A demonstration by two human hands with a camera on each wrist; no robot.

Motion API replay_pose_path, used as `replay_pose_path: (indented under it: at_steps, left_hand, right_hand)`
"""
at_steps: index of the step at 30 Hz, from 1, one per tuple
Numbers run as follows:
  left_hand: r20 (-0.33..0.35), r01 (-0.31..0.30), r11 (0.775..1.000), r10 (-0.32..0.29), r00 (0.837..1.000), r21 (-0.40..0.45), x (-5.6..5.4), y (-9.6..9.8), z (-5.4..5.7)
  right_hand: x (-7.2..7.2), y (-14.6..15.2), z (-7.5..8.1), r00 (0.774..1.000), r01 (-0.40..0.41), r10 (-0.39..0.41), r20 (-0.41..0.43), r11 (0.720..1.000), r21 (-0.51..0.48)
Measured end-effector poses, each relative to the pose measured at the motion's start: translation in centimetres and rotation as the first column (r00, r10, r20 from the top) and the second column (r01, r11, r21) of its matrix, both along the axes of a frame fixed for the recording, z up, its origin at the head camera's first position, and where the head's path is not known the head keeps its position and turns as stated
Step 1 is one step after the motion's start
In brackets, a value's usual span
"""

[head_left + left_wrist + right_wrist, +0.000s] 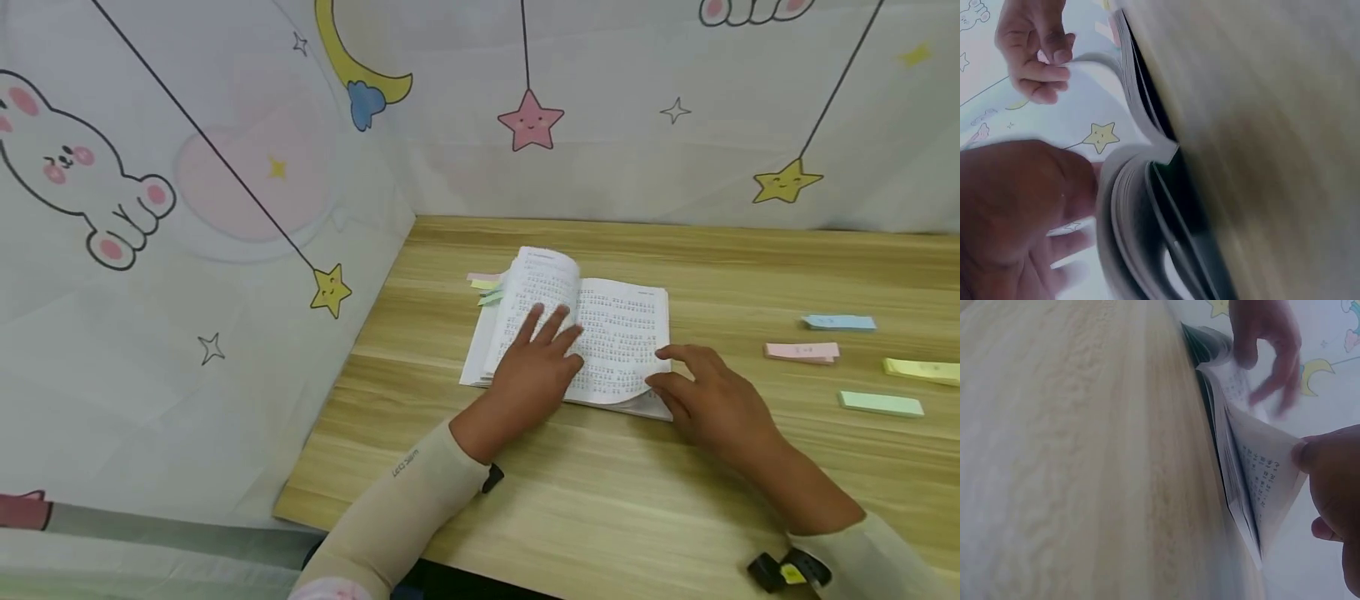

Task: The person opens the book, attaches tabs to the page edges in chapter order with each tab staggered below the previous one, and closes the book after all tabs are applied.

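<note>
An open book with printed pages lies on the wooden table, its left-hand pages curving up. My left hand is over the left page near the spine, fingers extended and spread. With thumb and forefinger, my right hand pinches the outer edge of a right-hand page. That page is lifted from those below in the right wrist view. Several coloured sticky tabs stick out of the book's left edge. In the left wrist view, the curled page stack is beside my left hand.
To the right on the table lie a blue strip pad, a pink one, a green one and a yellow one. A white wall covering with cartoon prints borders the back and left.
</note>
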State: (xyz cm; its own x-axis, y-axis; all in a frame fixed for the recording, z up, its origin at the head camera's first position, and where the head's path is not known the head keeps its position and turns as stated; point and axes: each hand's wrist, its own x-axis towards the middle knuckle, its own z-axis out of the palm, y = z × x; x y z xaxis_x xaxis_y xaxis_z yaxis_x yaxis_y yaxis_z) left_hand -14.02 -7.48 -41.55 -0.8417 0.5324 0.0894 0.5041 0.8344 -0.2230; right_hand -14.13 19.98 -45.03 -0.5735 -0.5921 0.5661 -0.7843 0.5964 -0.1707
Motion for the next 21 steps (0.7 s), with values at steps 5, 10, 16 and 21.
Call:
replay_pose_path:
  at_steps: [5,10,16,21]
  left_hand:
    - [0.16,0.032,0.997,-0.042,0.986,0.068,0.2,0.18,-0.11]
    - [0.149,-0.009,0.996,-0.005,0.989,0.091,0.04,0.14,-0.31]
    - [0.022,-0.034,0.975,0.03,0.999,0.221,-0.24,0.01,-0.81]
    - [-0.151,-0.105,0.959,0.148,0.977,0.263,-0.26,-0.33,-0.65]
  right_hand:
    - [-0.09,-0.37,0.24,0.997,-0.013,0.007,-0.083,0.998,-0.068]
    - [-0.05,-0.59,0.42,0.993,-0.009,0.0,-0.116,0.997,-0.081]
    - [0.16,-0.37,0.47,0.996,0.063,-0.067,-0.066,0.996,-0.064]
    - [0.08,-0.06,0.27,0.999,0.001,-0.002,-0.05,1.0,-0.026]
